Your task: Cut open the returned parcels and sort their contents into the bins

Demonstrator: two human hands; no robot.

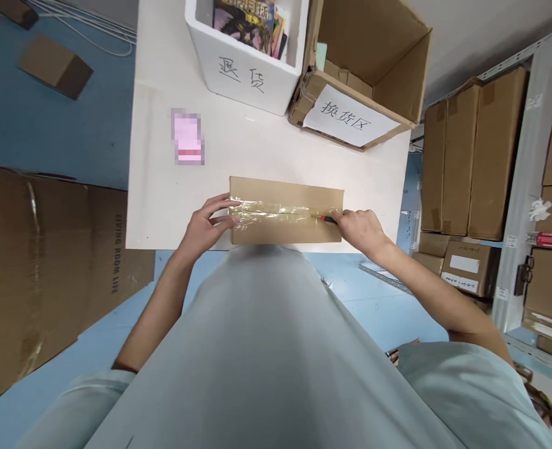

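One white tabletop (154,212) fills the middle of the view, its near edge against the person's front. To its left stands a large brown carton (55,249) printed "LIVING ROOM LIFE". At the far right of the tabletop sits an open cardboard carton (397,81) with a handwritten paper sign on its near side; just beside it, on its left, is a white foam box (247,81) with colourful printed items inside. Close to the near edge, between the two hands, a long cardboard box (285,234) lies flat, a strip of clear tape (266,211) running lengthwise over its top. The left hand (205,226) has its fingers spread, fingertips and thumb resting on the box's left end. The right hand (362,231), at the opposite end, is closed around a cutter. A pink item (188,134), blurred, lies beyond the left hand, well apart from the box. Smallest is that cutter (327,219), red and black, its tip pointing left at the tape.
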